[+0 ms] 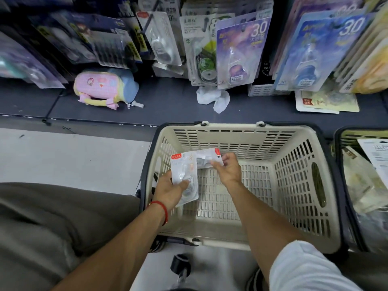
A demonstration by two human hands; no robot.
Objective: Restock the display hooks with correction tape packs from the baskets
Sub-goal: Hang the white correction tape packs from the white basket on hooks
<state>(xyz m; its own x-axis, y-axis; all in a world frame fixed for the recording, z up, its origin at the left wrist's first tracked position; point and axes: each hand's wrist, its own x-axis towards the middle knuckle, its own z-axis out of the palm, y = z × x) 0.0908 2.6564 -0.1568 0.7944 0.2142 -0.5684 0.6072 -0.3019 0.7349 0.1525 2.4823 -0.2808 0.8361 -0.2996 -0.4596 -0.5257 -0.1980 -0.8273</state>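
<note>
Over a cream plastic basket, my left hand holds a white correction tape pack with a red corner label, thumb across its front. My right hand pinches a second white pack lying sideways just behind the first one. The basket floor shows no other packs. On the hooks above hang correction tape packs: a clear white one, a green one, a purple one and a blue one.
A second basket at the right edge holds papers and packs. A pink and blue pouch, a crumpled white cloth and a flat pack lie on the dark bottom shelf. My knee fills the lower left.
</note>
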